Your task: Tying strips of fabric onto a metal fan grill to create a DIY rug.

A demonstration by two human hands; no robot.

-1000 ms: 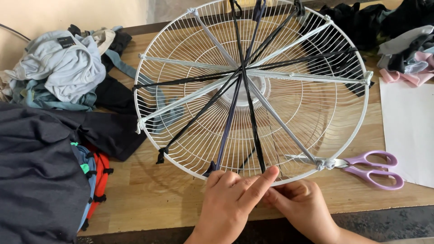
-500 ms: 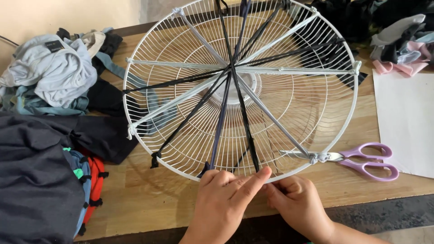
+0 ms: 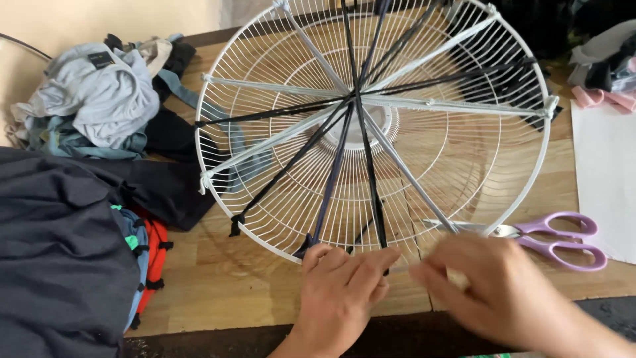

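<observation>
A round white wire fan guard (image 3: pixel 265 199) lies on the wooden table (image 3: pixel 218 278), with dark and white fabric strips (image 3: pixel 334 179) stretched across it from rim to rim through the centre. My left hand (image 3: pixel 341 295) rests on the guard's near rim, fingers pinched on the end of a dark strip (image 3: pixel 379 225). My right hand (image 3: pixel 493 292) is blurred just right of it, over the near rim, fingers partly curled; I cannot tell whether it holds anything. Purple-handled scissors (image 3: pixel 563 242) lie just beyond my right hand.
A heap of grey and blue clothes (image 3: pixel 93 99) sits at the back left. Dark cloth with a red and blue piece (image 3: pixel 66 252) covers the left side. White paper (image 3: pixel 606 179) lies at the right edge, with pink and dark fabric (image 3: pixel 603 73) behind it.
My right hand has lifted and swung right and toward me, now blurred. My left hand stays at the near rim. The view has shifted, so the guard sits further right in frame.
</observation>
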